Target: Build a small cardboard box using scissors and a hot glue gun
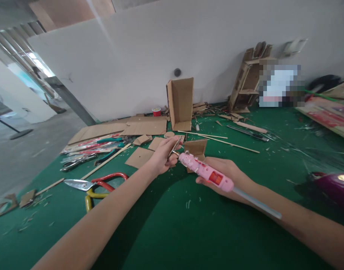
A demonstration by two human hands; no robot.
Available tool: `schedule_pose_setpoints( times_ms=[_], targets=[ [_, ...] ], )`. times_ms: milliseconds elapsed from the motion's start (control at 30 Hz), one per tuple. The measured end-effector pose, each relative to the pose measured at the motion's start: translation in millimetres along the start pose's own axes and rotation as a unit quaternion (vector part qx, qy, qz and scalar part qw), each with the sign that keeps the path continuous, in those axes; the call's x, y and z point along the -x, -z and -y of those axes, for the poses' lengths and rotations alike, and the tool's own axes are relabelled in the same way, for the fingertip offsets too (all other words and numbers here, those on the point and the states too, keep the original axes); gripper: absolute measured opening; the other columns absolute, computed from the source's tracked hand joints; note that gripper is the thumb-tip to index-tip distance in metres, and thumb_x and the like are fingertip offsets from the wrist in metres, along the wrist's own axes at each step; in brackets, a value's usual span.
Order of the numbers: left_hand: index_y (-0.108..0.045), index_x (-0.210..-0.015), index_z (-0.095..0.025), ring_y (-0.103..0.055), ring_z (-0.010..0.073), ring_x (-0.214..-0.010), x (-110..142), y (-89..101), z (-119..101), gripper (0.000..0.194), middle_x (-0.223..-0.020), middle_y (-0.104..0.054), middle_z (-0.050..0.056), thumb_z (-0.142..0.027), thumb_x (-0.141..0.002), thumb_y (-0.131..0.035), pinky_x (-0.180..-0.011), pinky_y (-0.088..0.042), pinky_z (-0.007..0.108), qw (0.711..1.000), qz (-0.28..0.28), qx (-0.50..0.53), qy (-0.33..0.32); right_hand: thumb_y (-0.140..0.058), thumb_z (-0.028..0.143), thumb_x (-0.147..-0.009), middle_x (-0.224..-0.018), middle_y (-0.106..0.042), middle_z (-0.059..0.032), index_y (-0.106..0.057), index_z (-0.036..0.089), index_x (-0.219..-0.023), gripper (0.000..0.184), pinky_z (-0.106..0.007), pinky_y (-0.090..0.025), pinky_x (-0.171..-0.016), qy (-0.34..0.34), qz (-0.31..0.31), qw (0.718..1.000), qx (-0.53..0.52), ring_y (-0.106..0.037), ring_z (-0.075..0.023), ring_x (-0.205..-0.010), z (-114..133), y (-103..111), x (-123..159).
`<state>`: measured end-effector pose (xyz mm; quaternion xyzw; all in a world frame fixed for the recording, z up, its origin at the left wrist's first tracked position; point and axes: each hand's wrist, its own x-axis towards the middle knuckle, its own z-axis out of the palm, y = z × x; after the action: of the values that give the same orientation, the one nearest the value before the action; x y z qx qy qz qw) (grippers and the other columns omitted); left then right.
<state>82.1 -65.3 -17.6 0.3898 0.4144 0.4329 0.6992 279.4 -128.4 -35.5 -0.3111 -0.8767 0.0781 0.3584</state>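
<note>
My right hand is closed around a pink hot glue gun, and a clear glue stick pokes out of its rear end. The gun's metal nozzle points left, at or very near a small cardboard piece that my left hand pinches edge-up. Whether nozzle and cardboard touch, I cannot tell. Just behind the gun is a small folded cardboard piece, partly hidden by it. Flat cardboard squares lie beside my left hand. Farther back, a tall open cardboard box stands upright.
Large scissors with red and yellow handles lie left, near my forearm. Beyond them are bagged tools, wooden sticks and cardboard sheets. A cardboard shelf-like structure leans at the wall. A purple object sits right on the green table.
</note>
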Motion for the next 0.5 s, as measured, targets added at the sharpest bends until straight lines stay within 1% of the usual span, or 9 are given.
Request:
schedule_pose_setpoints(
  times_ms=[67,167,233,300,400,467,500],
  targets=[
    [-0.055,-0.080,-0.017,-0.023,-0.0028,-0.028,0.9,0.7,-0.2,0.030,-0.061,-0.052,-0.007,-0.043,-0.076,-0.070,-0.030,-0.010,0.013,1.000,0.022,0.006,-0.012,-0.055,0.043,-0.091,-0.073,-0.062,-0.0022,-0.057,0.020,-0.085,0.025,-0.024,-0.043,-0.053,-0.018,0.000,1.000,0.003,-0.059,-0.0139,-0.060,-5.0,-2.6,0.8],
    [-0.055,-0.081,-0.017,-0.024,-0.0013,-0.029,1.5,2.3,0.1,0.030,-0.057,-0.048,-0.008,-0.042,-0.076,-0.071,-0.030,-0.010,0.013,0.998,0.053,0.017,-0.017,-0.056,0.041,-0.091,-0.073,-0.062,-0.0022,-0.056,0.021,-0.082,0.022,-0.025,-0.042,-0.052,-0.053,-0.020,0.998,0.013,-0.059,-0.0143,-0.060,-10.9,-5.5,0.9],
    [-0.055,-0.081,-0.017,-0.024,-0.0012,-0.029,1.0,3.2,0.3,0.031,-0.058,-0.048,-0.008,-0.042,-0.075,-0.071,-0.029,-0.009,0.013,0.998,0.063,0.021,-0.018,-0.057,0.039,-0.091,-0.075,-0.062,-0.0026,-0.056,0.021,-0.083,0.020,-0.025,-0.043,-0.053,-0.056,-0.023,0.998,0.002,-0.060,-0.0148,-0.062,-11.3,-5.6,0.9],
    [-0.055,-0.081,-0.016,-0.022,-0.0018,-0.029,-0.2,3.4,0.5,0.031,-0.060,-0.050,-0.008,-0.041,-0.075,-0.072,-0.029,-0.008,0.013,0.997,0.067,0.025,-0.015,-0.057,0.038,-0.091,-0.079,-0.063,-0.0033,-0.057,0.021,-0.086,0.018,-0.025,-0.045,-0.056,-0.048,-0.003,0.998,-0.030,-0.061,-0.0153,-0.066,-8.7,-3.9,1.3],
    [-0.053,-0.079,-0.016,-0.020,-0.0021,-0.028,-1.6,2.9,0.2,0.030,-0.060,-0.051,-0.007,-0.040,-0.077,-0.070,-0.029,-0.007,0.014,0.997,0.071,0.029,-0.003,-0.059,0.034,-0.091,-0.089,-0.065,-0.0053,-0.059,0.020,-0.092,0.014,-0.026,-0.048,-0.062,-0.042,0.047,0.995,-0.080,-0.063,-0.0160,-0.076,-3.4,-0.4,1.9],
    [-0.053,-0.077,-0.016,-0.020,-0.0014,-0.028,-1.1,1.9,-0.8,0.029,-0.056,-0.048,-0.008,-0.041,-0.079,-0.068,-0.029,-0.006,0.015,0.997,0.072,0.029,0.008,-0.060,0.032,-0.091,-0.091,-0.065,-0.0054,-0.059,0.020,-0.092,0.012,-0.026,-0.047,-0.063,-0.046,0.055,0.994,-0.082,-0.063,-0.0161,-0.078,-2.4,0.5,1.9],
    [-0.053,-0.077,-0.016,-0.020,-0.0010,-0.027,-0.4,1.4,-1.6,0.028,-0.055,-0.047,-0.008,-0.041,-0.080,-0.067,-0.029,-0.006,0.015,0.997,0.073,0.028,0.013,-0.061,0.032,-0.090,-0.088,-0.065,-0.0048,-0.059,0.019,-0.090,0.013,-0.026,-0.047,-0.062,-0.048,0.046,0.995,-0.072,-0.063,-0.0159,-0.076,-3.1,0.3,1.8]
  ],
)
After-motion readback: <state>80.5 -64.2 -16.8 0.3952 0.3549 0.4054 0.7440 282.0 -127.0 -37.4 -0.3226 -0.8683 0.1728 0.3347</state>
